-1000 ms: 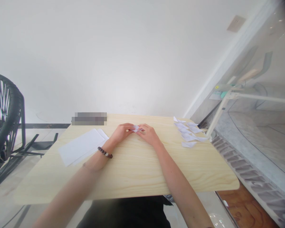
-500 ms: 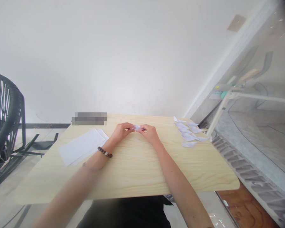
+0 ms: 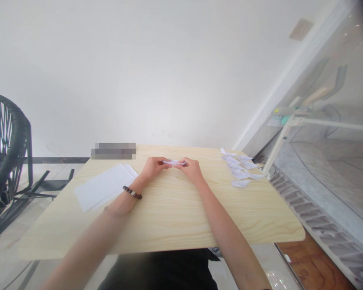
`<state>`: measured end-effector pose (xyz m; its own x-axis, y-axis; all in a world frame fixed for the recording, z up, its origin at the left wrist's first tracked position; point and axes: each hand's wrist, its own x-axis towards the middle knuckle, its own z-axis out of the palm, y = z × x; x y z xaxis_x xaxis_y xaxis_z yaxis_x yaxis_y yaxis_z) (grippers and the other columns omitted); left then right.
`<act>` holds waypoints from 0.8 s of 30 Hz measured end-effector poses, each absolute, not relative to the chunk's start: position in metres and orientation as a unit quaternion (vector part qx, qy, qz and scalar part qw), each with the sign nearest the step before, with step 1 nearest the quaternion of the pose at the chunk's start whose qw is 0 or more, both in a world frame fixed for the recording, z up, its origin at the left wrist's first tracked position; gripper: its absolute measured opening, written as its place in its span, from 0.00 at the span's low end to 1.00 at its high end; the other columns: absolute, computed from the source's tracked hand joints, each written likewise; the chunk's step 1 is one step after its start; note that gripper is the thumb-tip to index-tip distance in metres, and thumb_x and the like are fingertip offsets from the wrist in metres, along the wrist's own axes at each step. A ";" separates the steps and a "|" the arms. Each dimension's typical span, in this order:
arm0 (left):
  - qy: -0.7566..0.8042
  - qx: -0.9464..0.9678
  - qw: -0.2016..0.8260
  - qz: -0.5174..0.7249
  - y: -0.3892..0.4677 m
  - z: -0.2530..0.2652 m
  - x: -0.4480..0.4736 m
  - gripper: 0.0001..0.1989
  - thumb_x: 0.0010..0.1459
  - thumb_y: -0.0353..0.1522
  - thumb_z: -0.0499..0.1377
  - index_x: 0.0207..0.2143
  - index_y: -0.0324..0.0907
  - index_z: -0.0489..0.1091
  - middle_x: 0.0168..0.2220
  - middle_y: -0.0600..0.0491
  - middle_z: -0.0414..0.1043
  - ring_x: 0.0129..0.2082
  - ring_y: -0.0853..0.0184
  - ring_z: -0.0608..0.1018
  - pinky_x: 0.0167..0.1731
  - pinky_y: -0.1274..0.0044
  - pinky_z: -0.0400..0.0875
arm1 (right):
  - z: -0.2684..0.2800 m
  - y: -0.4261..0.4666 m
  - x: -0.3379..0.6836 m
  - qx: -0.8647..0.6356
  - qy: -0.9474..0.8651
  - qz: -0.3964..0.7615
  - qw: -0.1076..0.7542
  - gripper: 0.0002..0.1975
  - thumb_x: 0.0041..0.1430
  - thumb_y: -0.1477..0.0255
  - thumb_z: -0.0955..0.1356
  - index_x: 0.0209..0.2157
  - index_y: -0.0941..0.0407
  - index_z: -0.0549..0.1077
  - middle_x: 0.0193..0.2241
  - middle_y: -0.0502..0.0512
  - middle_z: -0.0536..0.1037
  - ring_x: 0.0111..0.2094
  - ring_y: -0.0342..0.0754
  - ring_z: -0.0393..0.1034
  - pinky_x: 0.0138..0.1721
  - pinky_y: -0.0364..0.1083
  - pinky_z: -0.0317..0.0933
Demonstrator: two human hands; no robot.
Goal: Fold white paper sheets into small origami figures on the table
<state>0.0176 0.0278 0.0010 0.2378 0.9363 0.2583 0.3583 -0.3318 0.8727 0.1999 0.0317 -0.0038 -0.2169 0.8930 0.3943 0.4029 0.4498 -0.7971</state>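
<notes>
Between my two hands is a small piece of folded white paper (image 3: 173,162), seen nearly edge-on above the middle of the table. My left hand (image 3: 153,168) pinches its left end, with the thumb on the near side. At the other end my right hand (image 3: 190,169) grips it between thumb and fingers. The fingers hide both ends of the paper. To the left lie flat white paper sheets (image 3: 104,187), overlapping. Several folded white paper pieces (image 3: 236,169) with pointed ends are grouped on the table's right side.
The light wooden table (image 3: 169,221) backs onto a white wall. A blurred-out dark item (image 3: 113,151) sits at its far left corner. A black woven chair (image 3: 10,121) stands at left. On the right are a white metal frame (image 3: 280,141) and a grey draped cover (image 3: 335,169).
The folded paper has tilted and now shows as a thinner, longer strip between my fingers. Both hands shifted only slightly. The sheets and the folded pieces have stayed put.
</notes>
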 end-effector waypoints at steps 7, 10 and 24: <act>0.446 0.695 0.368 0.428 0.029 0.000 0.017 0.17 0.43 0.40 0.58 0.33 0.37 0.71 0.25 0.51 0.72 0.26 0.69 0.72 0.27 0.80 0.64 | -0.008 0.036 0.201 -0.448 -0.710 0.318 0.440 0.14 0.43 0.61 0.66 0.28 0.57 0.72 0.22 0.50 0.74 0.24 0.42 0.66 0.26 0.40 0.58; 0.444 0.689 0.372 0.435 0.029 0.000 0.017 0.17 0.43 0.40 0.59 0.33 0.37 0.70 0.25 0.51 0.72 0.25 0.69 0.72 0.27 0.80 0.64 | -0.009 0.036 0.200 -0.448 -0.702 0.331 0.444 0.13 0.44 0.62 0.66 0.29 0.57 0.72 0.22 0.50 0.73 0.24 0.43 0.67 0.26 0.40 0.59; 0.426 0.635 0.443 0.469 0.031 -0.002 0.021 0.20 0.40 0.38 0.61 0.34 0.36 0.67 0.25 0.49 0.73 0.26 0.68 0.74 0.30 0.76 0.68 | -0.009 0.036 0.197 -0.426 -0.638 0.418 0.486 0.14 0.41 0.66 0.68 0.30 0.57 0.65 0.23 0.50 0.73 0.24 0.43 0.69 0.28 0.43 0.63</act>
<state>0.0207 0.0313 -0.0017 0.1974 0.9558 0.2180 0.1252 -0.2451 0.9614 0.1966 0.0363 -0.0092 -0.1647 0.9505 0.2634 0.1373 0.2865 -0.9482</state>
